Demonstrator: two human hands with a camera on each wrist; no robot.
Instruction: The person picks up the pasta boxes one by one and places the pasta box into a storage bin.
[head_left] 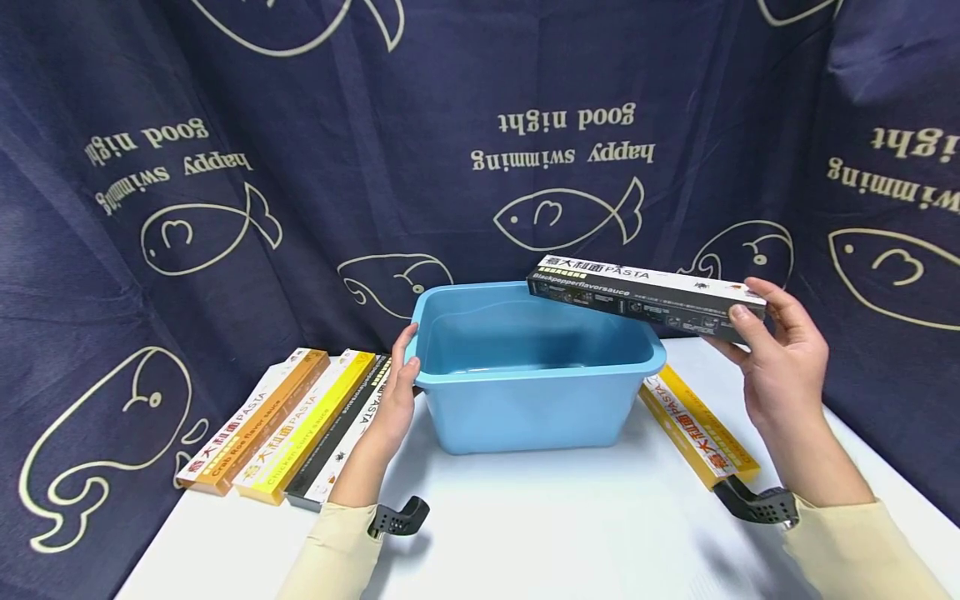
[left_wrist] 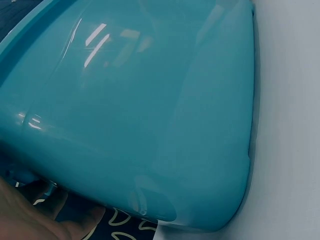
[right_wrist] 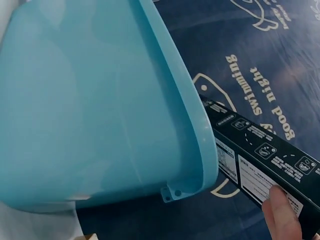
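Note:
My right hand (head_left: 787,358) grips one end of a black-and-white pasta box (head_left: 637,296), labelled black pepper flavor sauce. The box is tilted, its far end over the right back rim of a light blue plastic bin (head_left: 525,412). In the right wrist view, fingers (right_wrist: 282,212) press the underside of that pasta box (right_wrist: 250,160). My left hand (head_left: 397,396) holds the bin's left rim, thumb and fingers at its front left corner. The left wrist view shows the bin's wall (left_wrist: 150,100) filling the frame, with the left hand (left_wrist: 35,215) at its edge.
Left of the bin lie an orange pasta box (head_left: 255,425), a yellow pasta box (head_left: 307,429) and a black one (head_left: 341,450) partly behind the left arm. Another yellow box (head_left: 697,425) lies right of the bin on the white table (head_left: 525,533). A dark blue fish-print curtain (head_left: 450,125) hangs behind.

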